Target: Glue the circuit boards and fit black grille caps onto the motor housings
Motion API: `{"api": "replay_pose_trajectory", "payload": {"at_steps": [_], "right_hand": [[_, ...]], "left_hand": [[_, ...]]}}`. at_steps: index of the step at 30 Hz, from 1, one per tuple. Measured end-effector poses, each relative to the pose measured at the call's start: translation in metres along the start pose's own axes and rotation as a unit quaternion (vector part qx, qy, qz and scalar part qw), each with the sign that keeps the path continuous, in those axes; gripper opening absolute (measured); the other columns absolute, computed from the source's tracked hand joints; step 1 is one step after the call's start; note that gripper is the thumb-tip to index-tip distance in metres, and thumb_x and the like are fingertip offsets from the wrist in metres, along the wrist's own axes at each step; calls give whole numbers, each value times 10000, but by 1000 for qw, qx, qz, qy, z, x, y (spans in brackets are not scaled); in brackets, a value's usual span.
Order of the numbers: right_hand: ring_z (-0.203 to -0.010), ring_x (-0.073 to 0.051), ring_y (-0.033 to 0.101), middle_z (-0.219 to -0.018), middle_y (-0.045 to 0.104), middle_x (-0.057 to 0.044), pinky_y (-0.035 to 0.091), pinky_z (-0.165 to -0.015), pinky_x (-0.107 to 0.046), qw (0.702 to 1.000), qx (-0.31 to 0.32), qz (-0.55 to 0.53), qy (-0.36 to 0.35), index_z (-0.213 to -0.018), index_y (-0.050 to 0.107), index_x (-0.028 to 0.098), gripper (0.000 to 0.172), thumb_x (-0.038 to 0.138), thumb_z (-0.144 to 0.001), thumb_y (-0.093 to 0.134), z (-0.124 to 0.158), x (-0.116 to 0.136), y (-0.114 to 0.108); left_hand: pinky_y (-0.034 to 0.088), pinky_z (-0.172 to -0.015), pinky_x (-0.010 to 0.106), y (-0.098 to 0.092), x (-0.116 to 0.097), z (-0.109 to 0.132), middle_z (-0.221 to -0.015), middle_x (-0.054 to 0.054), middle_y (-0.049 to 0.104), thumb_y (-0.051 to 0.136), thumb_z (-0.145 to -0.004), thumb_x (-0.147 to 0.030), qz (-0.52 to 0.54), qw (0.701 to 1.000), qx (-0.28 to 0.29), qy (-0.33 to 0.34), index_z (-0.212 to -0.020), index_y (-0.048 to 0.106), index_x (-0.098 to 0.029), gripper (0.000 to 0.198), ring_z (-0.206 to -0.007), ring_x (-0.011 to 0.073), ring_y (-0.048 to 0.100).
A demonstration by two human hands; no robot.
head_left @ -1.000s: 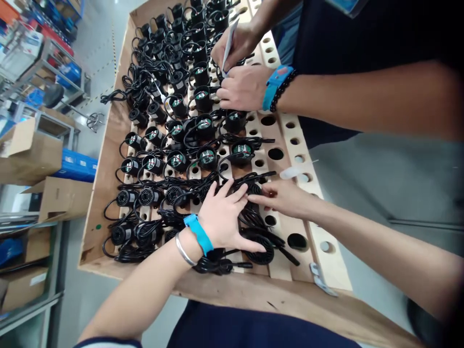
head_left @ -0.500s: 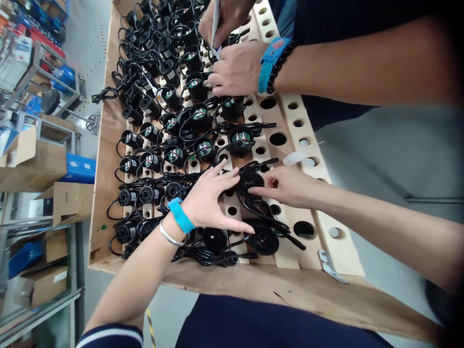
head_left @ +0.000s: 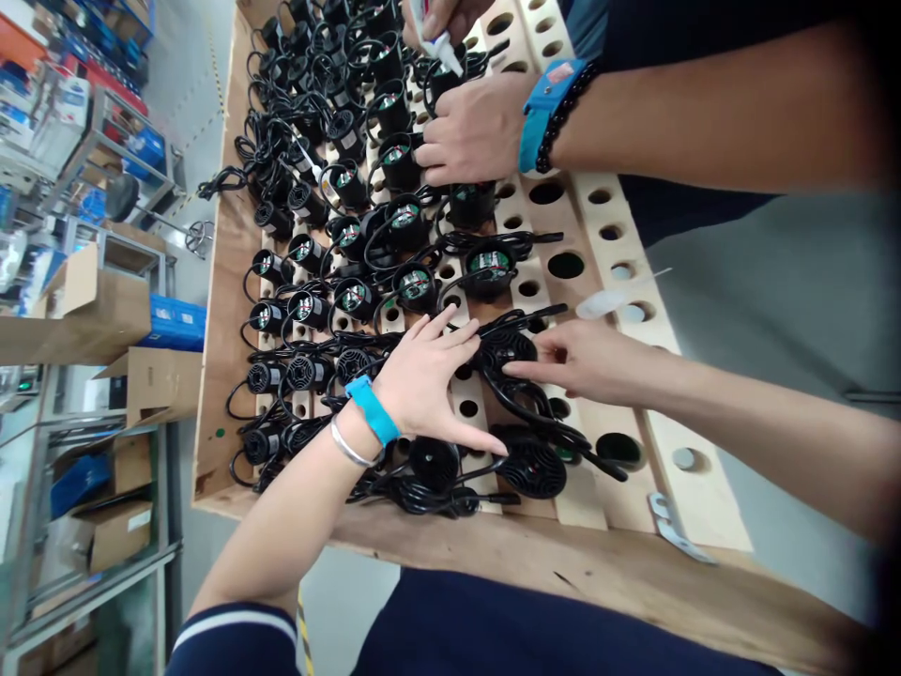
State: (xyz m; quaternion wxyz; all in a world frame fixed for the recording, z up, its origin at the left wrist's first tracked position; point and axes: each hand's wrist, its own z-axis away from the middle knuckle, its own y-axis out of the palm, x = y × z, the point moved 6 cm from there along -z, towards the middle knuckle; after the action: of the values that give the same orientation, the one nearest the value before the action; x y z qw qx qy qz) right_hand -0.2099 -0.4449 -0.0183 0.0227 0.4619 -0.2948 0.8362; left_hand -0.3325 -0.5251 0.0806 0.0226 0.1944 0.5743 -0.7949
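Note:
My left hand [head_left: 429, 380], in a blue wrist strap and silver bangle, is open with fingers spread above black cables. Its thumb points toward a round black slotted unit [head_left: 533, 467] in the front row. My right hand [head_left: 598, 361] has its thumb and index finger curled at the edge of another black slotted cap [head_left: 508, 349], whose underside is hidden. Black cable bundles [head_left: 525, 399] lie between and below the hands. Just behind them stands an open black housing [head_left: 489, 266] with a green circuit board inside.
Several rows of black cabled units [head_left: 352, 299] fill the wooden tray [head_left: 457, 549] with its drilled rails. A co-worker's hand [head_left: 479, 131] reaches in at the back, with a white tube [head_left: 436, 42] in the other. A metal bracket [head_left: 676, 530] and a clear plastic piece [head_left: 602, 302] lie at right.
The whole view has shifted, so the tray appears further right. My hands stay about the same on the units. The co-worker's white tube has tilted and lifted.

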Motion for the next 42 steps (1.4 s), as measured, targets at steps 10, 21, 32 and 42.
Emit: {"api": "replay_pose_trajectory", "payload": {"at_steps": [10,21,32,42], "right_hand": [[-490,-112,392,-469,433,-8,291,-504,-283,999,-8,-34,-12,-511,344,213,658,832,-684,484,-2,-9,7],[-513,-119,416,-507,467,-8,329,-495,-278,994,8,-77,-81,-526,428,199,656,836,-644,535,-3,-6,2],[-1047,-268,619,-1176,621,-112,534,-898,-413,952,-213,-47,-213,-1088,618,241,301,404,-842,558,35,1,-1],[-1007,-353,635,-1195,592,-240,572,-776,-456,851,-299,251,-351,-1113,606,54,286,213,-915,474,50,20,16]], "left_hand": [[147,-1207,449,16,-34,-5,-1482,183,410,661,-543,-826,-14,1000,2,15,-1353,484,-36,1145,-1427,286,311],[113,-1216,423,22,-38,-3,-1474,186,425,609,-528,-880,-46,998,-32,-22,-1335,495,-13,1189,-1421,288,317],[113,-1212,412,27,-46,2,-1509,216,359,633,-515,-864,-108,994,-21,1,-1396,410,11,1262,-1430,345,265],[141,-1208,426,28,-54,2,-1487,230,387,570,-554,-889,-154,987,-45,-32,-1383,404,54,1266,-1408,353,301]]}}
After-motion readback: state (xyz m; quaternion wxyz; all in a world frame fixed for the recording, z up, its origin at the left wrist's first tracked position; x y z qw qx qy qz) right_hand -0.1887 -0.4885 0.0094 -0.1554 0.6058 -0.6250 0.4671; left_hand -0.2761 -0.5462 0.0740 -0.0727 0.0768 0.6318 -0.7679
